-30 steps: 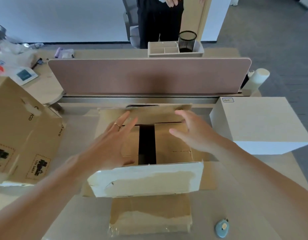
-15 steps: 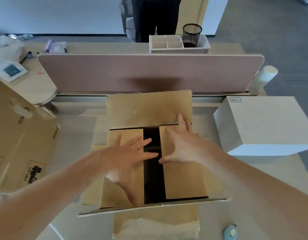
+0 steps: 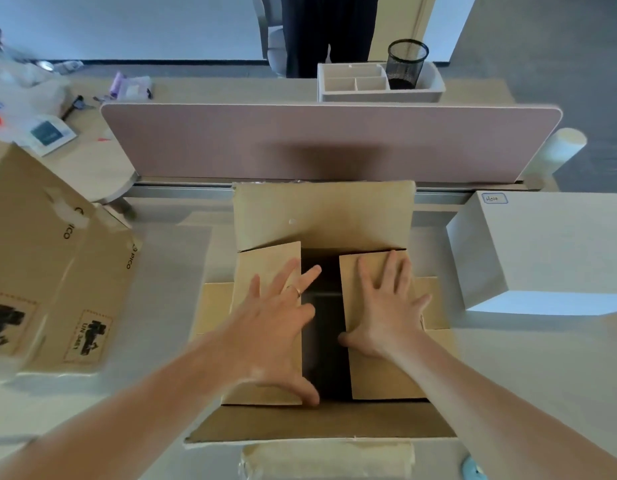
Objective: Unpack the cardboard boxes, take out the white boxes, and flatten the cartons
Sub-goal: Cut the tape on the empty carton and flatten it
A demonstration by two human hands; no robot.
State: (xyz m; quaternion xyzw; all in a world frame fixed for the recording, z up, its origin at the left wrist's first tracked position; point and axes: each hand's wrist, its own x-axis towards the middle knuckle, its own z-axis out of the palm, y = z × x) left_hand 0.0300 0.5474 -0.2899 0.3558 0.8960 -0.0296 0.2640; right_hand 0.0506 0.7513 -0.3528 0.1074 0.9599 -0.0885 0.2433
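An open brown carton stands in the middle of the desk, its far and near outer flaps folded outward. My left hand lies flat, fingers spread, on the left inner flap. My right hand lies flat on the right inner flap, thumb at the flap's inner edge. A dark gap shows between the two inner flaps; what is inside is too dark to tell. A white box sits on the desk to the right of the carton.
A second brown carton with printed labels lies at the left. A pink divider panel runs behind the carton. A small blue cutter lies at the bottom right edge. Behind the divider stand a desk organiser with a mesh cup and a person.
The near outer flap went from standing up to folded out toward me. Both hands came down from the far flap onto the inner flaps and now lie flatter and wider apart.
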